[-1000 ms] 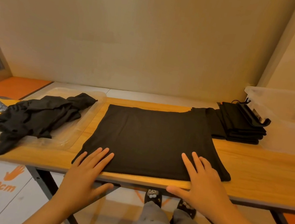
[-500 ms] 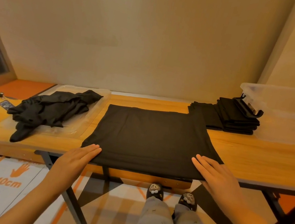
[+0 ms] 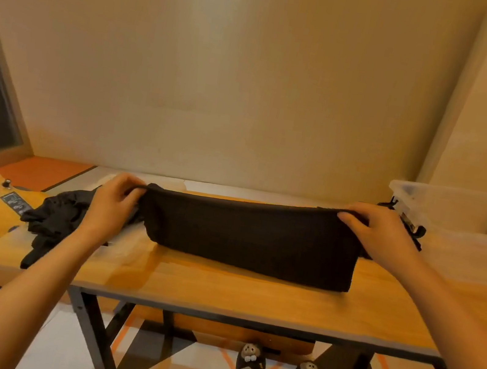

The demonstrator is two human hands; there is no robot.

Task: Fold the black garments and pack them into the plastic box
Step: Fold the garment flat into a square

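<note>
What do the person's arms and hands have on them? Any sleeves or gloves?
Nothing that I can see. The left arm and right arm are bare all the way to the picture's edge, so no sleeves show. The left hand and right hand have no gloves, and no ring, watch or bracelet is in view.

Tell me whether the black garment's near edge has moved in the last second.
Yes. Judged against the table, the garment rose: the left hand and right hand pinch its near edge, lifted back toward the wall.
</note>
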